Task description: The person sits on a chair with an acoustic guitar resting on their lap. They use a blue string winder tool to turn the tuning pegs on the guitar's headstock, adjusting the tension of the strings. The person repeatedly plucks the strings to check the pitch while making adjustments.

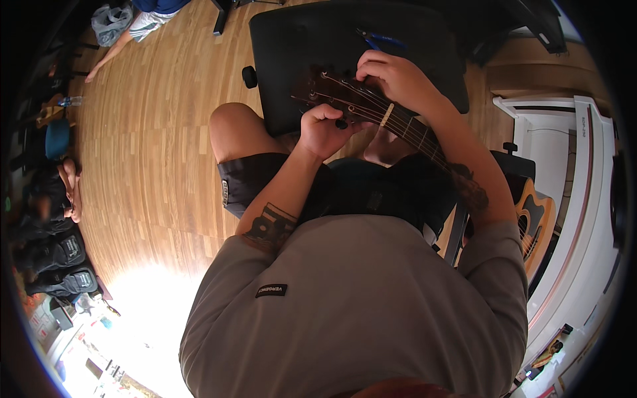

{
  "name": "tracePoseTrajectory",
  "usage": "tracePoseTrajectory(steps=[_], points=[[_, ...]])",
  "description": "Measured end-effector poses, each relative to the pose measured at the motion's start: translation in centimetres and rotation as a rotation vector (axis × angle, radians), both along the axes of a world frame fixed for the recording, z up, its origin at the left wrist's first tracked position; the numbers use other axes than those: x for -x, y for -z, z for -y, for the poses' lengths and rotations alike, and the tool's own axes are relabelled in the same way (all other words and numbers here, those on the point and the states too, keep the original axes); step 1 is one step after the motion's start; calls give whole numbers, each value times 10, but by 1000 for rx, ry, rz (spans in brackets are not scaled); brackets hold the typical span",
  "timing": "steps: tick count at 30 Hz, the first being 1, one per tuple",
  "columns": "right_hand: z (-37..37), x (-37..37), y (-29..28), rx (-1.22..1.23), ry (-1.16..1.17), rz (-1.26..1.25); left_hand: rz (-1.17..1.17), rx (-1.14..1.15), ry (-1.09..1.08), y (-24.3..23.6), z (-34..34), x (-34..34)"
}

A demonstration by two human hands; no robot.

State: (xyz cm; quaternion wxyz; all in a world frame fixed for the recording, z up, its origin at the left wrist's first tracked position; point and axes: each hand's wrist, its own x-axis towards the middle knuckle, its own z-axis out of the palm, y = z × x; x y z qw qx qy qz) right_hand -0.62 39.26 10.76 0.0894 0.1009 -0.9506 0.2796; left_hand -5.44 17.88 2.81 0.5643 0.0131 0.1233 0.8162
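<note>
A dark guitar headstock (320,86) with strings and pegs points away to the far left. Its neck (415,131) slants toward my right side, past a pale nut (387,115). My left hand (325,131) is closed at the near edge of the headstock, thumb and fingers around a black tuning peg (342,124). On the far edge, my right hand (391,76) curls its fingers down by the strings; what its fingertips pinch is hidden. The guitar's body cannot be made out.
A black padded bench (285,50) stands beyond the headstock, with blue-handled pliers (381,41) on it. Another guitar (534,219) leans at my right beside a white piece of furniture (564,219). Other people sit along the left, near black bags (63,265).
</note>
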Motion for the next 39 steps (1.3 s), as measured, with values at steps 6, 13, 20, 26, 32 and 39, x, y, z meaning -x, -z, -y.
tracePoseTrajectory(steps=[6,13,20,26,32,39], points=[[-13,-12,-1,-22,-2,44,10,-86,15,-7,-3,0],[21,-16,-70,113,15,-44,-105,-87,13,-9,0,2],[100,-103,-102,22,-270,388,-133,-88,12,-11,-4,3],[99,-144,-61,229,-95,704,-132,-113,6,-10,-4,3],[95,-153,-38,324,19,612,-135,-119,8,-12,-2,3],[90,-152,-19,522,43,784,-143,-103,6,-12,-2,4]])
